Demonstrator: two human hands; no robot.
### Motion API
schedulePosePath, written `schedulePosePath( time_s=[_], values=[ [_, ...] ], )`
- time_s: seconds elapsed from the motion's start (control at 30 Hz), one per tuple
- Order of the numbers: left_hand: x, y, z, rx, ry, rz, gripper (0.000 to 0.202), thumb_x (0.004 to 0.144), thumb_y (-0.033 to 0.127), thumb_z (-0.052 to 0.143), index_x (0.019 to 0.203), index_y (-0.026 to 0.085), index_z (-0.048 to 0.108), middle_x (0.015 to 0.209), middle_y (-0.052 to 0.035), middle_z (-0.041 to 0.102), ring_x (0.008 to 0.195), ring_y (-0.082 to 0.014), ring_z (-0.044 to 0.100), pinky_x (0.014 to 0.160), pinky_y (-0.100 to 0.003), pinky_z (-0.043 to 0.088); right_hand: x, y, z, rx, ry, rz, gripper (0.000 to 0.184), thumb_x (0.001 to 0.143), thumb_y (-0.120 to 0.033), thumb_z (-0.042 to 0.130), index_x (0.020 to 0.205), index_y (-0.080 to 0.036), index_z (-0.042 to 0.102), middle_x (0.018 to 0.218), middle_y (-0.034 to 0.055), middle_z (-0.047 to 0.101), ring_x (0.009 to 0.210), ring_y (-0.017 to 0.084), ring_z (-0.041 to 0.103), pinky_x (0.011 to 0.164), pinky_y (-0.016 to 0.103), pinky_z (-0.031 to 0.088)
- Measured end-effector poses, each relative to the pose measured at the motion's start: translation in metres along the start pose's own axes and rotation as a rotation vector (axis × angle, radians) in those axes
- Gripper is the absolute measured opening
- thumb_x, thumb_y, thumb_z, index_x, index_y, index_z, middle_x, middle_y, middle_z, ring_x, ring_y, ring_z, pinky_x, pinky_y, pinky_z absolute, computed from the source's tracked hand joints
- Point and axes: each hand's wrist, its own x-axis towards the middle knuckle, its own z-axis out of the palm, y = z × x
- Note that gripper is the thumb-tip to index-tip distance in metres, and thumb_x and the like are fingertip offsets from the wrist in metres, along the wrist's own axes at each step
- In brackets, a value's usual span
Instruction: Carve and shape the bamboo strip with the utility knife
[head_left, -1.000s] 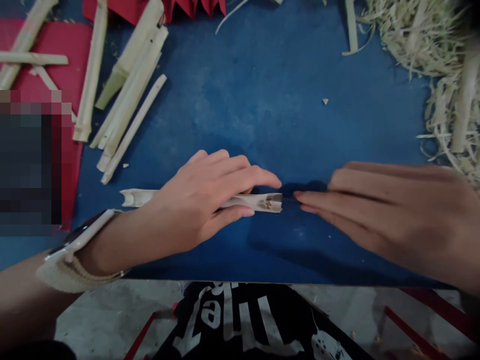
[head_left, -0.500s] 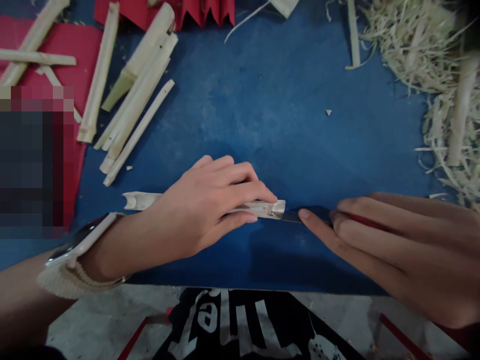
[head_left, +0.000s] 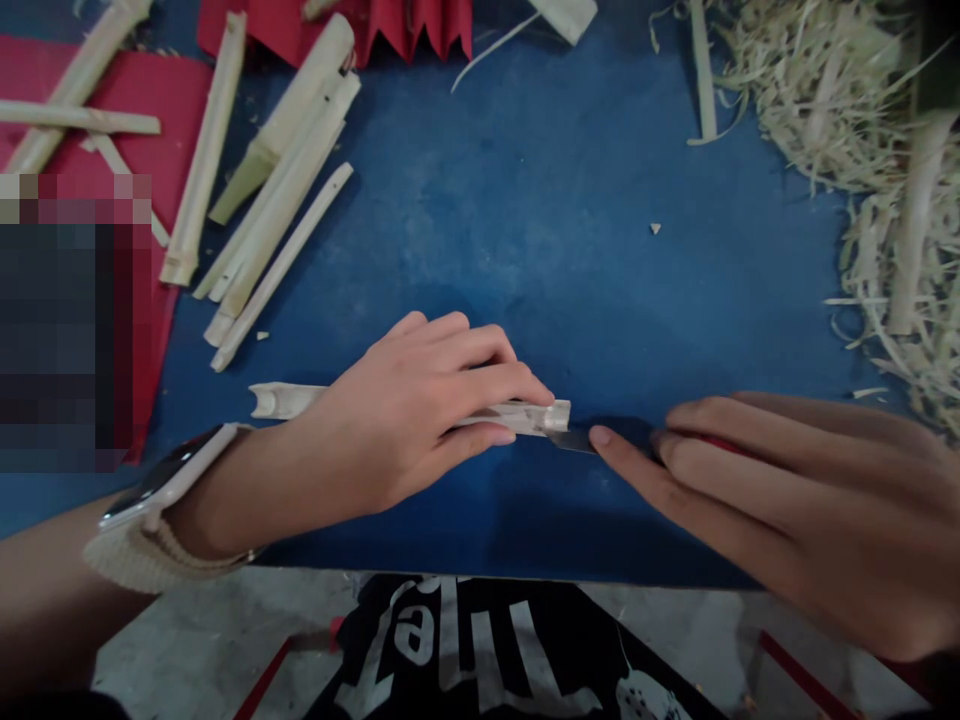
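Note:
A pale split bamboo piece (head_left: 289, 399) lies lengthwise on the blue table (head_left: 525, 220) near its front edge. My left hand (head_left: 420, 400) is closed round it, fingers over the top and thumb underneath; a watch sits on that wrist. My right hand (head_left: 757, 480) grips a red-handled knife (head_left: 574, 439) with the index finger stretched along it. The blade tip touches the right end of the bamboo piece. Most of the knife handle is hidden under my fingers.
Several cut bamboo strips (head_left: 277, 200) lie at the back left, some on a red sheet (head_left: 161, 90). A heap of bamboo shavings (head_left: 847, 110) fills the back right. A small chip (head_left: 655, 228) lies mid-table. The table's front edge runs just below my hands.
My right hand dropped lower and drew back a little, then moved the blade tip left against the bamboo's right end. My left hand kept its hold.

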Motion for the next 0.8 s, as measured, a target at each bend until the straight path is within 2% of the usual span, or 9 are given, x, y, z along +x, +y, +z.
schedulePosePath(
  time_s=[0.17, 0.27, 0.37, 0.47, 0.6, 0.67, 0.8],
  values=[
    [0.001, -0.002, 0.000, -0.021, 0.008, 0.033, 0.027, 0.137, 0.032, 0.065, 0.160, 0.037, 0.077, 0.140, -0.0015, 0.086, 0.121, -0.0249, 0.076, 0.095, -0.042, 0.042, 0.001, -0.014, -0.011, 0.077, -0.041, 0.101, 0.063, 0.115, -0.005, 0.076, 0.177, -0.019, 0.076, 0.119, 0.0091, 0.091, 0.118, 0.034, 0.086, 0.104, 0.051, 0.074],
    [0.002, -0.001, 0.004, -0.012, 0.024, 0.025, 0.025, 0.136, 0.031, 0.065, 0.156, 0.036, 0.079, 0.135, -0.0009, 0.086, 0.118, -0.0245, 0.076, 0.094, -0.041, 0.042, 0.004, -0.014, -0.006, 0.016, 0.041, 0.065, 0.056, 0.114, -0.005, 0.077, 0.169, -0.013, 0.079, 0.106, 0.0065, 0.087, 0.106, 0.030, 0.084, 0.091, 0.047, 0.072],
    [0.003, 0.000, 0.009, -0.004, 0.084, 0.026, 0.023, 0.136, 0.029, 0.063, 0.149, 0.034, 0.081, 0.130, -0.0005, 0.086, 0.114, -0.0237, 0.076, 0.092, -0.041, 0.040, 0.007, -0.011, 0.003, -0.053, 0.064, 0.002, 0.043, 0.115, -0.008, 0.078, 0.157, -0.012, 0.085, 0.100, 0.0036, 0.083, 0.098, 0.026, 0.081, 0.082, 0.044, 0.067],
    [0.004, 0.000, 0.009, -0.001, 0.105, 0.052, 0.022, 0.137, 0.027, 0.062, 0.147, 0.033, 0.080, 0.129, 0.0002, 0.085, 0.111, -0.0228, 0.074, 0.088, -0.041, 0.037, 0.006, -0.012, 0.007, -0.081, 0.080, 0.008, 0.042, 0.114, -0.009, 0.079, 0.156, -0.014, 0.085, 0.101, 0.0029, 0.084, 0.099, 0.025, 0.080, 0.086, 0.045, 0.068],
    [0.005, 0.002, 0.001, 0.014, 0.038, 0.056, 0.021, 0.136, 0.026, 0.063, 0.148, 0.031, 0.079, 0.131, -0.0004, 0.085, 0.111, -0.0230, 0.074, 0.087, -0.041, 0.037, 0.001, -0.016, 0.009, -0.067, 0.100, 0.052, 0.048, 0.115, -0.012, 0.079, 0.162, -0.016, 0.083, 0.104, 0.0040, 0.085, 0.108, 0.027, 0.083, 0.095, 0.046, 0.070],
    [0.005, 0.002, -0.002, 0.015, 0.008, 0.050, 0.021, 0.136, 0.027, 0.065, 0.150, 0.032, 0.079, 0.134, -0.0007, 0.086, 0.112, -0.0233, 0.075, 0.088, -0.040, 0.038, -0.001, -0.017, 0.011, -0.068, 0.075, 0.051, 0.048, 0.115, -0.012, 0.079, 0.162, -0.017, 0.083, 0.107, 0.0057, 0.085, 0.107, 0.028, 0.081, 0.092, 0.046, 0.067],
    [0.005, 0.001, -0.001, 0.015, 0.036, 0.053, 0.021, 0.135, 0.025, 0.067, 0.150, 0.032, 0.079, 0.133, -0.0006, 0.086, 0.111, -0.0233, 0.074, 0.088, -0.040, 0.038, 0.003, -0.015, 0.012, -0.062, 0.047, 0.036, 0.043, 0.116, -0.008, 0.070, 0.155, -0.014, 0.086, 0.107, 0.0084, 0.082, 0.105, 0.029, 0.074, 0.089, 0.047, 0.061]
  ],
)
